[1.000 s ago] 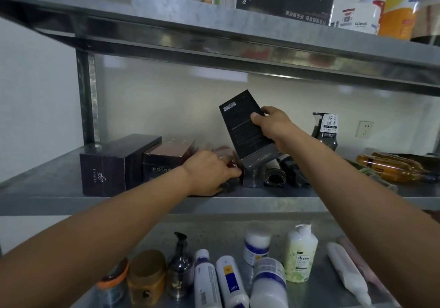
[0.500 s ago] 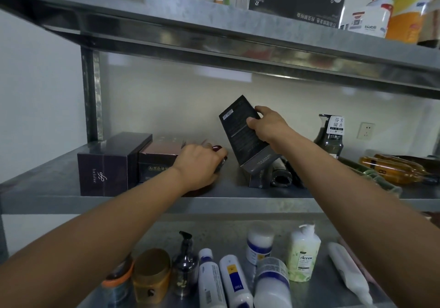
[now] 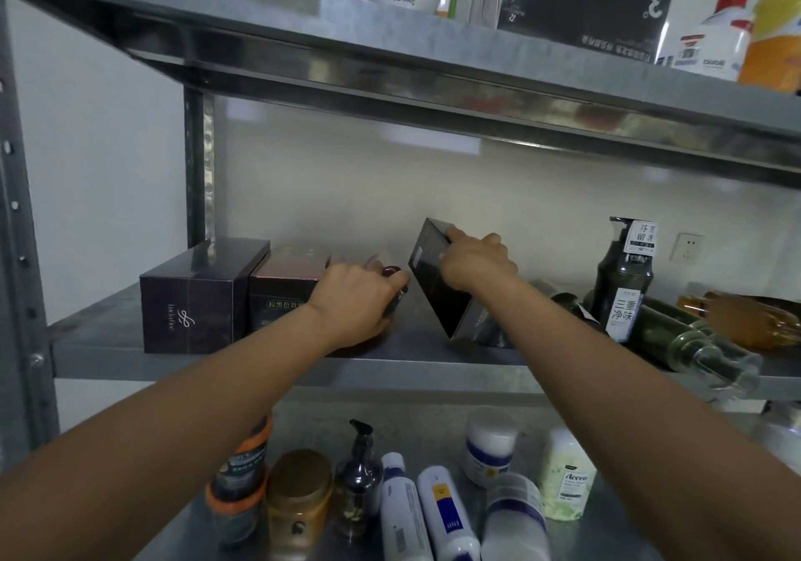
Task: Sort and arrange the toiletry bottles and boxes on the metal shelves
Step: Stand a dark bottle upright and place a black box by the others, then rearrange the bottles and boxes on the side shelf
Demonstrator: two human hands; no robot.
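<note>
While right hand [image 3: 474,266] grips, black box [image 3: 437,300] leans left

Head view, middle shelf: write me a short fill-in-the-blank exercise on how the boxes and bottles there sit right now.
1. The right hand grips a black box that is ____ rather than upright.
2. The dark pump bottle with the white label stands ____.
3. The amber bottle lies on its ____.
4. The purple box sits at the ____ end of the middle shelf.

Missing words: tilted; upright; side; left
</note>
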